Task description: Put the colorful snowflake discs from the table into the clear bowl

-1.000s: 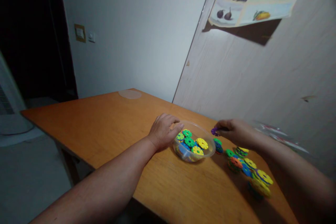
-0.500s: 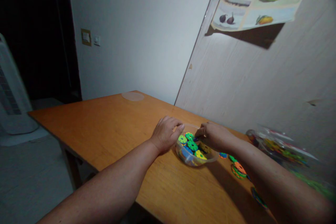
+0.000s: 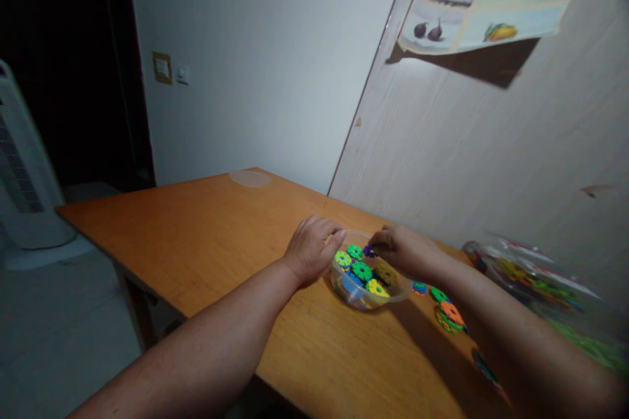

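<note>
A clear round plastic bowl (image 3: 366, 304) stands on the wooden table, holding several green, yellow and blue notched plastic discs (image 3: 362, 271). My left hand (image 3: 314, 245) grips the bowl's left rim, thumb over the edge and the other fingers outside. Over the bowl's right side, my right hand (image 3: 405, 252) pinches a purple notched disc (image 3: 369, 251) between its fingertips, and part of that disc is covered by the fingers. More discs, orange and green (image 3: 449, 315), lie on the table right of the bowl, under my right forearm.
A flat translucent lid (image 3: 250, 179) lies at the table's (image 3: 206, 229) far corner. Clear plastic bags (image 3: 535, 275) with colourful pieces sit at the right by the wall. A white upright appliance (image 3: 29, 170) stands on the floor at the left. Fruit pictures (image 3: 484, 0) hang on the wall.
My right hand has risen slightly within the bowl, and more of the purple disc shows at its fingertips. My left hand stays on the rim. The view has shifted a little.
</note>
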